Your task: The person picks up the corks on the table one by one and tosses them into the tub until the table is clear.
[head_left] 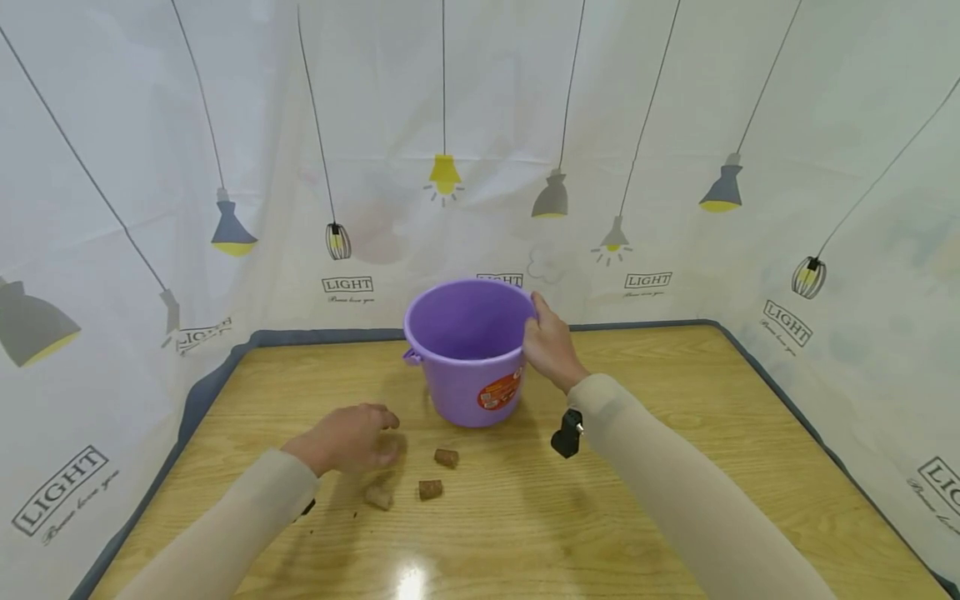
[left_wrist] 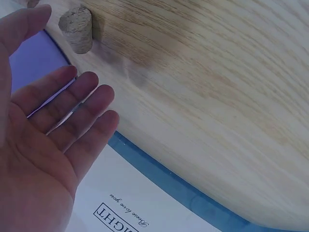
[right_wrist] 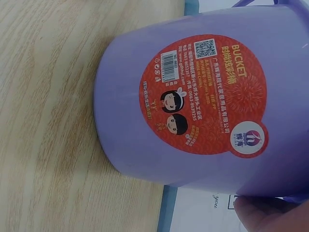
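Note:
A purple plastic bucket [head_left: 480, 375] stands upright on the wooden table, a red sticker [right_wrist: 203, 96] on its side. My right hand [head_left: 553, 342] grips the bucket's rim at the right, thumb on the near side. Over the table to the left of the bucket is my left hand [head_left: 348, 437], palm bare and fingers loosely spread in the left wrist view. Close to it lies a pale, rough, cork-like stub [head_left: 378, 497], with its round end showing in the left wrist view. Two browner short cylinders [head_left: 446, 457] lie in front of the bucket. The bucket's bottom is hidden.
Small dark crumbs [head_left: 355, 515] lie on the table near the pale stub. A blue-grey edging [head_left: 330, 337] runs along the table's back and sides. White cloth walls [head_left: 390, 100] printed with lamps rise behind it.

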`<move>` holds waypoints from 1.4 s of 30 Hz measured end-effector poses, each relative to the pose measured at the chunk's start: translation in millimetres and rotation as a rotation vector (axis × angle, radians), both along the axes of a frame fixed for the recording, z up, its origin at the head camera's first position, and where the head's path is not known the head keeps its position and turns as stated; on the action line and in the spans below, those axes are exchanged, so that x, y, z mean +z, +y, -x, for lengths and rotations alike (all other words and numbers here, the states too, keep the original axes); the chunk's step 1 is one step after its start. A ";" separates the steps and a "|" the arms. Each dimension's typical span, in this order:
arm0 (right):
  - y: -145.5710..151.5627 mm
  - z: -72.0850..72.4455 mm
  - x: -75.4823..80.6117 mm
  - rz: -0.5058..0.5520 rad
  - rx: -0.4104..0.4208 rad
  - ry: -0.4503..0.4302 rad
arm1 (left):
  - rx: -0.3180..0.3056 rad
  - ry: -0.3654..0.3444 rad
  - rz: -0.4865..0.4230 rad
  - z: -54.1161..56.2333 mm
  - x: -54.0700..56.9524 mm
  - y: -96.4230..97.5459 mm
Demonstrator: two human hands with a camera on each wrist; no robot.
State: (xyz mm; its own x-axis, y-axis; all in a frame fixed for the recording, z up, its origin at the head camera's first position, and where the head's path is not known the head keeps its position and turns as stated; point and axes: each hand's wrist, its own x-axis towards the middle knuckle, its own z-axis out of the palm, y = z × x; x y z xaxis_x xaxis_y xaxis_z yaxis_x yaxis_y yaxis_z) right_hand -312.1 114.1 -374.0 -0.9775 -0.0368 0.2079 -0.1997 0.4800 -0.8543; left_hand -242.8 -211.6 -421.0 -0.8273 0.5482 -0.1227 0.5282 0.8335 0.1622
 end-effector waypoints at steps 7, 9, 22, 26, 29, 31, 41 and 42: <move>0.3 -1.2 1.5 -0.004 -0.003 0.007 | -0.035 0.013 0.020 1.2 -3.6 0.2; 0.4 -1.5 1.7 -0.005 -0.001 0.002 | -0.059 0.022 0.022 2.1 -4.7 -0.5; 0.2 -1.9 2.5 0.003 0.010 -0.001 | -0.130 0.029 -0.006 8.7 -10.7 -3.3; 0.9 -0.4 1.1 -0.003 0.003 0.005 | -0.122 0.027 -0.019 8.8 -10.9 -2.0; 0.9 0.1 1.0 -0.001 0.000 0.008 | -0.127 0.039 -0.034 8.3 -10.4 -1.2; 0.8 0.2 1.4 -0.002 0.003 0.007 | -0.130 0.045 -0.044 7.7 -10.2 -0.6; -0.2 -0.9 2.8 0.000 -0.001 -0.016 | -0.120 0.130 -0.067 3.6 -7.0 6.1; 0.0 -0.8 2.6 -0.001 -0.001 -0.017 | -0.123 0.143 -0.075 3.2 -6.3 6.5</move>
